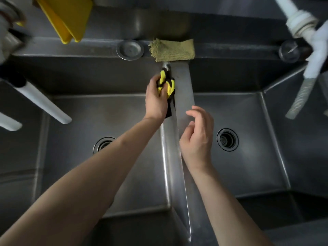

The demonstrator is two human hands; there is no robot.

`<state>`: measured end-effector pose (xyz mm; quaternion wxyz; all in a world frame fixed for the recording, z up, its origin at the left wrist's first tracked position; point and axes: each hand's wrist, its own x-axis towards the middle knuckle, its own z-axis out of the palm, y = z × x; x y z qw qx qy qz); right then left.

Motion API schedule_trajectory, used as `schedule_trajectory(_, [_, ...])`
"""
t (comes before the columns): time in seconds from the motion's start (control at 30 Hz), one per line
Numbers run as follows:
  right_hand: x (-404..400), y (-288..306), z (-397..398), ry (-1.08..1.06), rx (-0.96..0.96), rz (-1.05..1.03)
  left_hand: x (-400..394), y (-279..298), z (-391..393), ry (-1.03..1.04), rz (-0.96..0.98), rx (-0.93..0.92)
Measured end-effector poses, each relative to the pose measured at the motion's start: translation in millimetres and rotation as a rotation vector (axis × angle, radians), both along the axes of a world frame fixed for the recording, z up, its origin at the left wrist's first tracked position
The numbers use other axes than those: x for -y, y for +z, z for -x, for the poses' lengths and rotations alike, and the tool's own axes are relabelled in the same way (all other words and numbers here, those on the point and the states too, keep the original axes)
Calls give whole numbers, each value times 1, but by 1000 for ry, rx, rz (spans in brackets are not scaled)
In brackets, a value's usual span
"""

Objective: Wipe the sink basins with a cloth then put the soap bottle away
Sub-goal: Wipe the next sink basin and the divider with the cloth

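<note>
Steel divider [182,96] split two basins; left hand [156,98] gripped a yellow-black cloth [167,84] with curled fingers, right hand [198,137] hovered, fingers loosely spread.

Bunched yellow-black cloth [166,84] against divider [182,96]

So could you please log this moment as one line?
left hand grips yellow-black cloth | at sink divider | right hand open, empty

The yellow boards [66,18] and white pipe [294,18] are cut off by the top edge, the items at far left [10,38] blur, and the left hand [156,96] hides part of the yellow-and-black cloth [167,84]
</note>
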<state>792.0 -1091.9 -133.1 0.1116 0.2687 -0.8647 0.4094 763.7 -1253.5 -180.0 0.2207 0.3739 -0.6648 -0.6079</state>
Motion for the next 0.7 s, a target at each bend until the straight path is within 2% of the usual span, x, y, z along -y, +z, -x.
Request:
schedule_trajectory(0.07, [-3, 4, 0, -43, 33, 49, 3, 33, 2, -75, 258, -13])
schedule_trajectory(0.13, [-10, 8, 1, -78, 60, 77, 0, 53, 9, -220, 521, 58])
schedule_trajectory(0.2, [-21, 10, 2, -92, 73, 86, -6, 61, 20, -364, 732, 247])
schedule_trajectory(0.27, [-34, 11, 1, -109, 79, 92, -13, 61, 30, -448, 863, 434])
schedule_trajectory(0.5, [-63, 8, -18, -150, 160, 109, -27, 65, 26, -482, 927, 549])
schedule_trajectory(0.7, [-92, 23, -40, -178, 204, 153, -73, 73, -42, -607, 957, 540])
